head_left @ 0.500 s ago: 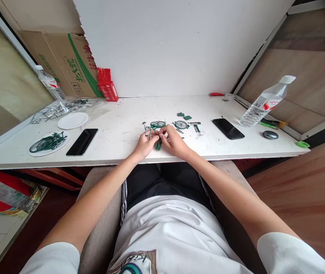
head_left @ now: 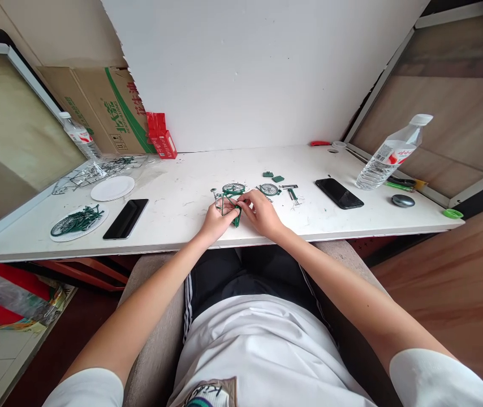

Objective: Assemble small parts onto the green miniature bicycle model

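Left of the green model bicycle (head_left: 229, 199), a plate (head_left: 57, 236) holds green parts; another plate (head_left: 113, 187) lies bare. Both the left hand (head_left: 215, 221) and right hand (head_left: 262, 212) pinch the bicycle at the bench's (head_left: 182, 192) front edge; a loose wheel (head_left: 269, 189) lies just right.

The brown cardboard box (head_left: 97, 107) leaning at the back left carries large green Chinese characters along a green stripe, too skewed to read surely. The labels on the two clear plastic water bottles (head_left: 388, 155) are too small to make out.
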Motion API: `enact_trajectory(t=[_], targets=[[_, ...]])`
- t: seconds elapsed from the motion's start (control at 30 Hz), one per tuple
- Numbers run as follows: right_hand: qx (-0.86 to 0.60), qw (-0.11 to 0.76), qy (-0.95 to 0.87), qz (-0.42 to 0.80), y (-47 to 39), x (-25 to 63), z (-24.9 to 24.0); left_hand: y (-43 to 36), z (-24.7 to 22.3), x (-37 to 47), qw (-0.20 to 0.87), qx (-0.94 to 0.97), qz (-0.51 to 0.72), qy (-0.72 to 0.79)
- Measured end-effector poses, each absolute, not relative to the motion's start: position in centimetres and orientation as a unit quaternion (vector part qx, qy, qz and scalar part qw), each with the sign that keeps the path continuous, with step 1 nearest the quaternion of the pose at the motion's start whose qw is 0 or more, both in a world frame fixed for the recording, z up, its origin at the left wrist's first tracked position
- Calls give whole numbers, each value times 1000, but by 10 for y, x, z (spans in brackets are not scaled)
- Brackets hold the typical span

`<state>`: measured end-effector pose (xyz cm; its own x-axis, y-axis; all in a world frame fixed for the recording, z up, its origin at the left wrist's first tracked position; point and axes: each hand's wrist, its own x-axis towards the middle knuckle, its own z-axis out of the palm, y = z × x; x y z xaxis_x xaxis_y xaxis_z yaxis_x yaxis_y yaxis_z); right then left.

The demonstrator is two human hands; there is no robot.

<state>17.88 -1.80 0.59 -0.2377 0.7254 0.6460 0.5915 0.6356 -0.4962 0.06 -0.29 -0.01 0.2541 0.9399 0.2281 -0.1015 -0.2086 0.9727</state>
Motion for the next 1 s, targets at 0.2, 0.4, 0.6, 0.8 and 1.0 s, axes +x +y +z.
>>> enact_trajectory(t=[0.2,0.4,0.6,0.8,1.0], targets=[[-419,456,-782,64,-20,177,9,-2,1,0,530,599,487,350],[-387,483,-782,74,-20,178,10,-3,2,-2,527,615,469,354],[-337,512,-783,107,-22,179,9,-2,1,-2,502,616,482,369],[-338,494,-799,57,-21,179,6,2,-6,-4,507,608,499,353],[-342,469,-814,28,-21,178,4,9,-15,-4,521,576,528,343]])
